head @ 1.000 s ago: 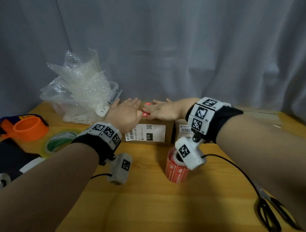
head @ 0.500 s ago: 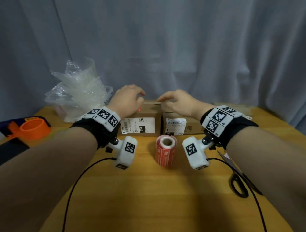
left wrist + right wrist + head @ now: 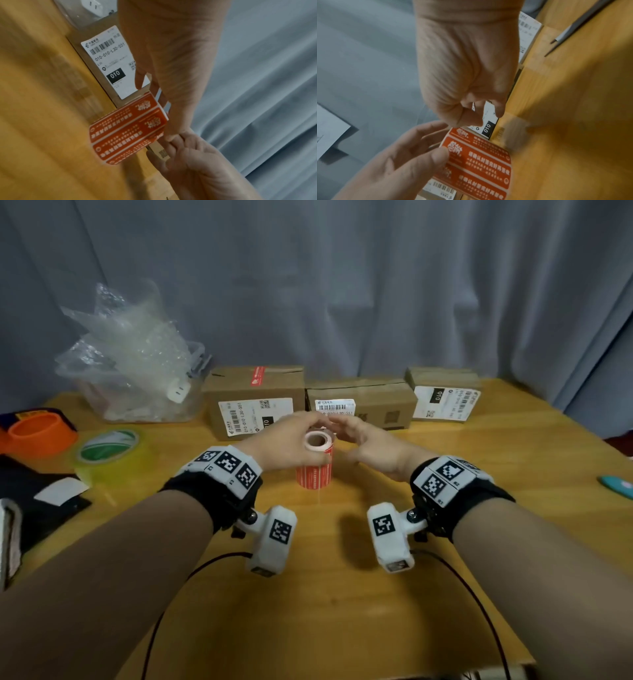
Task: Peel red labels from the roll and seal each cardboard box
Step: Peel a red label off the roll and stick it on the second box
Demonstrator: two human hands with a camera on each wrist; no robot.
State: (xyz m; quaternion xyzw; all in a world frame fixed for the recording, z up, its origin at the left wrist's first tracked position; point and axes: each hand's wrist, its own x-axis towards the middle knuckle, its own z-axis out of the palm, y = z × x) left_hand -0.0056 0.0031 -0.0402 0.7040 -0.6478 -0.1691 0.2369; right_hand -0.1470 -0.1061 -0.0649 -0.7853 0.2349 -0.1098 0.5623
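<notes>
Head view is showing the roll of red labels (image 3: 314, 462) standing upright near the middle of the wooden table (image 3: 342, 594), just in front of three cardboard boxes lined up along the far edge. The left hand (image 3: 286, 445) is curling over the roll's top rim, its fingers wrapping the far side where they are hidden from this camera; the left wrist view is showing the thumb (image 3: 173, 135) pressing against the roll's upper edge. The right hand (image 3: 371, 450) is hovering just right of the roll with fingers loosely bent; whether its fingertips are pinching a label edge cannot be told, since both wrist views are blurring there and the left hand is covering the spot. The left box (image 3: 255, 402) is carrying a red label (image 3: 257, 376) across its top seam. The middle box (image 3: 363, 402) is partly hidden behind both hands. The right box (image 3: 445, 393) is sitting towards the far right corner. A teal object (image 3: 616, 486) is being cut off at the right edge.
</notes>
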